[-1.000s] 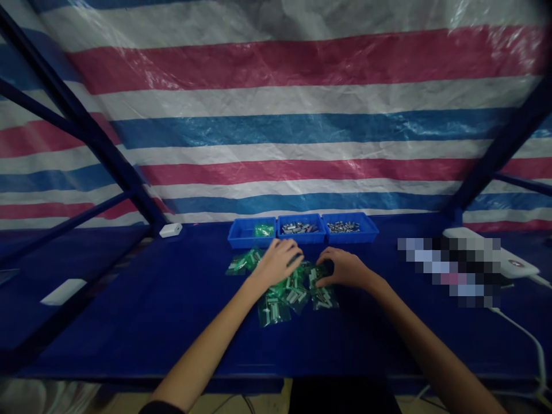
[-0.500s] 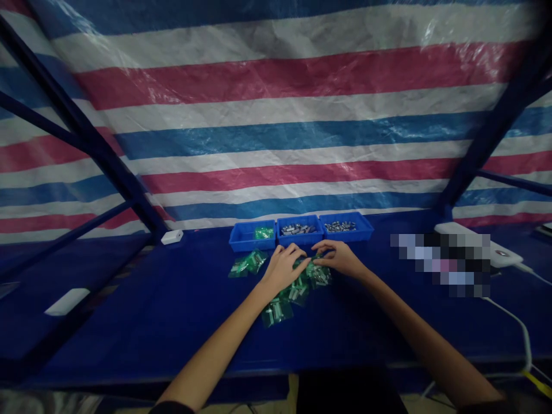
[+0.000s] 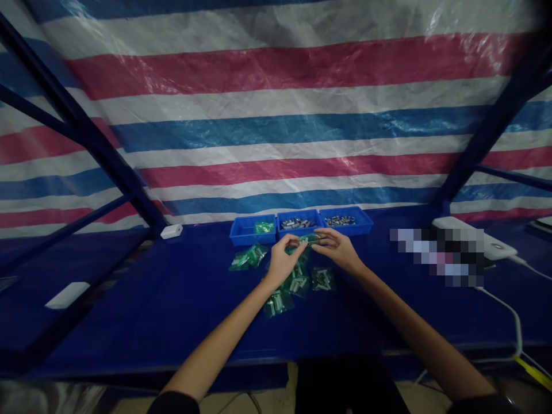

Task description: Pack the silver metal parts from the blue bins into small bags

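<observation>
Between my two hands is a small clear green-tinted plastic bag (image 3: pixel 309 238). My left hand (image 3: pixel 284 259) pinches its left side, and my right hand (image 3: pixel 338 248) has thumb and fingers closed on its right side. What the bag holds is too small to make out. Below the hands lie several similar bags of small metal parts (image 3: pixel 298 283), partly covered by my left hand. A separate bag of metal pieces (image 3: pixel 323 279) rests under my right hand, apart from it. More green bags (image 3: pixel 249 257) lie to the left.
Three blue trays stand in a row behind my hands: the left tray (image 3: pixel 241 231) with green bags, the middle tray (image 3: pixel 282 232) and right tray (image 3: pixel 364 226) with small metal parts. White boxes (image 3: pixel 171 231) lie left. A white device (image 3: pixel 474 236) with a cable sits right.
Both hands have lifted slightly from the pile and now hold a bag between them. The bag of metal pieces by the right hand is now uncovered on the table. The camera view shifted slightly.
</observation>
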The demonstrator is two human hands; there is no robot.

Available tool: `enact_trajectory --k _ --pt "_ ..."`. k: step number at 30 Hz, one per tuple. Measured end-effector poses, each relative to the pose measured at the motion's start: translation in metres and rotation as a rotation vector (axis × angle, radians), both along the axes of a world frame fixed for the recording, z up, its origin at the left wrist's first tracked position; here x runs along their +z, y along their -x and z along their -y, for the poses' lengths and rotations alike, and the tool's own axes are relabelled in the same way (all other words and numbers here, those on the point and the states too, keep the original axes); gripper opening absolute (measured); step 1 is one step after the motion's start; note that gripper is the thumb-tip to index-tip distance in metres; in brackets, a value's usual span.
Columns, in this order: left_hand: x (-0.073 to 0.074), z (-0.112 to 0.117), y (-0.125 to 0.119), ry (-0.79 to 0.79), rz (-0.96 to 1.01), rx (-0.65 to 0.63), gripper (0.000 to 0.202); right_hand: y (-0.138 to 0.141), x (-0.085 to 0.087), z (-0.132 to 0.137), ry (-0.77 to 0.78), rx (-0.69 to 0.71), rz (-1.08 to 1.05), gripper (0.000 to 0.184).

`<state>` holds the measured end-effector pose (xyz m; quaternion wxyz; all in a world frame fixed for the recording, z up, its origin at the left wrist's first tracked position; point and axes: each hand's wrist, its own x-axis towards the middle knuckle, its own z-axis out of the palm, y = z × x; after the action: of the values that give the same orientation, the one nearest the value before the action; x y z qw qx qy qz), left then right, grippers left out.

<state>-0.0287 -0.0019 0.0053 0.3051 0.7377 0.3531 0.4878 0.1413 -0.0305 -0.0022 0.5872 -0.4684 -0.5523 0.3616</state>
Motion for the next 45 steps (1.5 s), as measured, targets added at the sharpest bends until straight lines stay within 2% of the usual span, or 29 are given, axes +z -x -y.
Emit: enact_trajectory --k 2,5,7,10,12,15,17,20,25,28,32,37,41,45 --pt "0.003 0.001 0.002 -0.040 -0.001 -0.001 0.015 0.001 -0.001 0.001 -0.045 0.002 0.034 0.035" --pt "0.007 0.002 0.004 -0.211 -0.065 0.018 0.008 -0.001 0.001 0.004 -0.190 -0.059 0.150 0.018" --pt "0.010 0.002 0.006 -0.322 -0.135 0.044 0.005 -0.001 0.004 0.007 -0.266 -0.116 0.229 0.017" --pt "0.013 -0.005 0.009 -0.374 -0.176 0.102 0.009 0.001 0.008 0.009 -0.232 -0.186 0.248 0.020" --pt "0.014 -0.016 0.016 -0.338 -0.118 0.221 0.013 0.003 0.009 0.009 -0.175 -0.191 0.225 0.031" --pt "0.014 -0.039 0.035 -0.265 0.002 0.469 0.018 0.004 0.009 0.009 -0.152 -0.160 0.219 0.031" --pt "0.012 -0.053 0.050 -0.243 0.011 0.569 0.019 0.003 0.010 0.009 -0.156 -0.154 0.238 0.029" --pt "0.007 -0.066 0.067 -0.239 -0.074 0.649 0.018 0.001 0.012 0.010 -0.155 -0.161 0.278 0.027" --pt "-0.002 -0.072 0.074 -0.254 -0.313 0.656 0.012 0.001 0.014 0.012 -0.157 -0.156 0.328 0.024" --pt "-0.004 -0.072 0.073 -0.262 -0.458 0.666 0.019 0.002 0.011 0.010 -0.156 -0.148 0.344 0.024" --pt "-0.003 -0.070 0.073 -0.240 -0.555 0.718 0.028 0.001 0.007 0.007 -0.165 -0.128 0.372 0.024" --pt "-0.001 -0.072 0.076 -0.184 -0.614 0.692 0.028 -0.003 0.000 0.003 -0.120 -0.086 0.516 0.018" --pt "-0.002 -0.073 0.079 -0.174 -0.649 0.652 0.031 -0.006 -0.007 0.003 -0.036 0.092 0.761 0.015" --pt "0.000 -0.069 0.078 -0.197 -0.661 0.694 0.031 -0.009 -0.011 0.002 0.015 0.240 0.774 0.021"
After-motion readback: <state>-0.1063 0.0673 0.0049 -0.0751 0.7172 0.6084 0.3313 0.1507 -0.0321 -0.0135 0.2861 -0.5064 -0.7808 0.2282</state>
